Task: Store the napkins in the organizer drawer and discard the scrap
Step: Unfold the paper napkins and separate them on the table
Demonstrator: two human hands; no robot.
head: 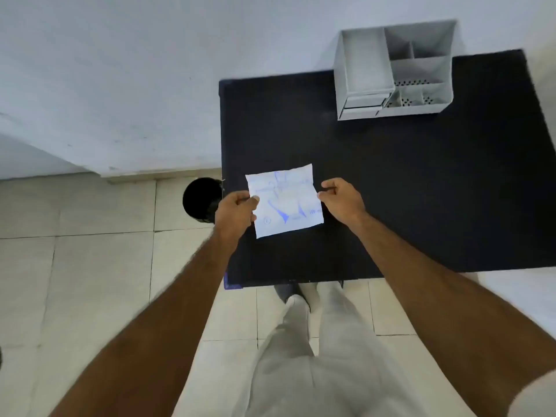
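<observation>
1. Pack (285, 200): white, blue print, held above the counter (421, 191), near its left edge.
2. Left hand (236, 210): fingers pinching the pack's left edge.
3. Right hand (343, 200): fingers pinching its right edge.
4. Organizer (394, 73): far right corner, well apart.
5. Bin (200, 203): on the floor, left.
6. Advice: pull evenly apart to open cleanly; keep napkins over the counter.

Bare forearms, pale cream trousers (304, 356), a white short sleeve (535, 395).

White blue-printed napkin pack (285, 201), gray organizer (394, 73).
</observation>
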